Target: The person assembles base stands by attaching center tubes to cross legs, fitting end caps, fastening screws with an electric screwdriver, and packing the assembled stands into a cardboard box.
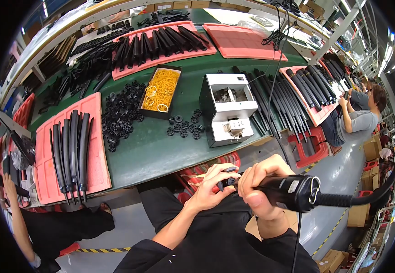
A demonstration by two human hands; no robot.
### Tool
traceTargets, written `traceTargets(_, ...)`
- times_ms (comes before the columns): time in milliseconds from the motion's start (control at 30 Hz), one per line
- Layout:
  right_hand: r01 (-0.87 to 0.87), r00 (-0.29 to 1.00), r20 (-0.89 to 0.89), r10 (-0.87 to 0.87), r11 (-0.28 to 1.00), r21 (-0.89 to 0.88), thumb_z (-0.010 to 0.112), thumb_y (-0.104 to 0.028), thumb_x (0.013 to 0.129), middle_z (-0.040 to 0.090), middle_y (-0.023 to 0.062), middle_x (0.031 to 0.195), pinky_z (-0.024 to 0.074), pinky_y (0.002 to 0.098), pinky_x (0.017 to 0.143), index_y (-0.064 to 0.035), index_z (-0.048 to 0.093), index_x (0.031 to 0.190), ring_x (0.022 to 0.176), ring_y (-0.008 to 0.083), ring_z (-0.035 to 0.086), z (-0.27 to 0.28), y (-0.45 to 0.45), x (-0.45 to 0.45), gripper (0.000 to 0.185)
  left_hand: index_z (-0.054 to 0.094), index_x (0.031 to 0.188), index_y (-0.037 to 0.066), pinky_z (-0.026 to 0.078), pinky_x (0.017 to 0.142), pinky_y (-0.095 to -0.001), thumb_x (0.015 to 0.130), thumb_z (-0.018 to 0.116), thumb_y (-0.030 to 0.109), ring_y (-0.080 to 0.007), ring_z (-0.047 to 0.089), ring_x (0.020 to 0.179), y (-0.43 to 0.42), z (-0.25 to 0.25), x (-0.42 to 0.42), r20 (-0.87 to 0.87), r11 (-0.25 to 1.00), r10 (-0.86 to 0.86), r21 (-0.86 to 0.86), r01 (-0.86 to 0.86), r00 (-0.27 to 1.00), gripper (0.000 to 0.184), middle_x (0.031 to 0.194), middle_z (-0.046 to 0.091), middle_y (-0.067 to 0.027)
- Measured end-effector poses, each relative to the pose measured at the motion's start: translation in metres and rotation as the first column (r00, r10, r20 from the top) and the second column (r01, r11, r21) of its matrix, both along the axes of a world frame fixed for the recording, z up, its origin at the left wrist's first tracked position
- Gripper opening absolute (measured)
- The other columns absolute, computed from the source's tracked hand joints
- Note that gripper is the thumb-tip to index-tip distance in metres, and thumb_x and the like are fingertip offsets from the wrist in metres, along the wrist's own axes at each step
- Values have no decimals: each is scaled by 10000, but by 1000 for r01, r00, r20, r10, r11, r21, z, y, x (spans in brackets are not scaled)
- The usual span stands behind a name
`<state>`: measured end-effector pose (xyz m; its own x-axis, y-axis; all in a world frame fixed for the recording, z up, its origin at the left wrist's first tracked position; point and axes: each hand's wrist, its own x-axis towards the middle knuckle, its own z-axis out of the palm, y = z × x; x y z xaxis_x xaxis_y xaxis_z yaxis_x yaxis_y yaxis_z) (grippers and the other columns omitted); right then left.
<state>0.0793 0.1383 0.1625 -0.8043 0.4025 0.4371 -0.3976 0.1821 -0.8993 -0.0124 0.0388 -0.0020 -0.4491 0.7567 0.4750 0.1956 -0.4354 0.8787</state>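
My right hand [265, 186] is wrapped round a black electric screwdriver [295, 193], which lies nearly level with its cable running off to the right. My left hand [209, 189] pinches a small black plastic part [225, 183] at the tool's front end. Fingers hide much of this part and the screwdriver's tip, so I cannot tell whether they touch. Both hands are in front of the green table's edge, above my lap. Just beyond them on the table stands a white and black machine [230, 109], with several small black round parts [186, 126] to its left.
An open box of yellow rubber bands [162, 89] stands by a heap of black parts [120, 107]. Pink trays [43, 150] carry long black tubes [74, 150]. A co-worker [361, 116] sits at the right; another person's arm [18, 214] is at the left. A cable [272, 98] hangs overhead.
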Motion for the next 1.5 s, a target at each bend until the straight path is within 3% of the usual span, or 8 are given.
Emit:
traceTargets(333, 3, 1000, -26, -4, 999, -46, 878, -124, 775, 581, 61, 598, 480, 275, 512, -37, 505, 980, 481, 138, 516, -1, 2, 9, 435, 704, 1251, 105, 398, 1083, -442, 892, 757, 157, -302, 524, 1272, -1, 5, -2, -49, 997, -46, -70, 42, 998, 367, 1418, 567, -129)
traceTargets(400, -186, 961, -229, 158, 977, -104, 794, -123, 866, 568, 51, 585, 474, 285, 492, -31, 520, 1042, 473, 141, 519, 20, 7, -2, 339, 703, 1251, 101, 396, 1086, -442, 898, 751, 157, -302, 522, 1275, 1, 3, -6, -28, 998, -38, -59, 37, 999, 360, 1420, 564, -130)
traceTargets(433, -190, 960, -226, 162, 976, -107, 794, -123, 866, 568, 51, 585, 474, 285, 492, -31, 520, 1042, 473, 141, 519, 22, 11, -9, 339, 702, 1251, 97, 394, 1090, -442, 905, 744, 158, -302, 521, 1279, 1, 1, -7, -1, 998, -32, -52, 32, 999, 354, 1422, 562, -130)
traceTargets(500, -99, 875, -482, -41, 960, -262, 755, -84, 856, 574, 73, 671, 452, 276, 491, -11, 577, 1059, 491, 134, 501, 25, 17, -23, 279, 701, 1251, 89, 391, 1097, -442, 918, 732, 158, -302, 519, 1286, -3, -3, -5, 54, 999, -24, -46, 27, 998, 341, 1426, 558, -131)
traceTargets(567, 77, 879, -462, -119, 991, -108, 566, -124, 995, 507, 22, 557, 432, 290, 438, -30, 535, 1131, 424, 136, 453, 9, 45, -49, 168, 695, 1249, 76, 397, 1094, -442, 912, 725, 142, -310, 527, 1276, -4, -2, -6, 56, 999, -24, -42, 26, 998, 345, 1416, 560, -145)
traceTargets(667, 261, 885, -350, -307, 950, -171, 570, -94, 976, 502, 36, 557, 426, 277, 436, -19, 539, 1120, 419, 130, 432, -9, 61, -76, 166, 678, 1241, 37, 413, 1084, -440, 893, 706, 94, -336, 549, 1246, -6, 0, -8, 71, 1000, -19, -20, 20, 997, 354, 1386, 565, -187)
traceTargets(1367, 269, 918, -244, -312, 944, -193, 602, -83, 959, 500, 42, 555, 428, 272, 432, -11, 557, 1072, 412, 129, 433, -24, 76, -92, 142, 687, 1260, 64, 386, 1118, -446, 943, 706, 167, -311, 517, 1303, -5, -2, -10, 96, 999, -27, -39, 31, 995, 334, 1429, 553, -137)
traceTargets(1500, 267, 914, -255, -316, 941, -209, 609, -83, 957, 501, 40, 559, 427, 268, 432, -15, 554, 1070, 413, 126, 434, -26, 77, -91, 143, 677, 1233, 29, 419, 1078, -441, 896, 698, 109, -333, 554, 1238, -3, -1, -9, 57, 1000, -9, -19, 10, 998, 347, 1373, 570, -188)
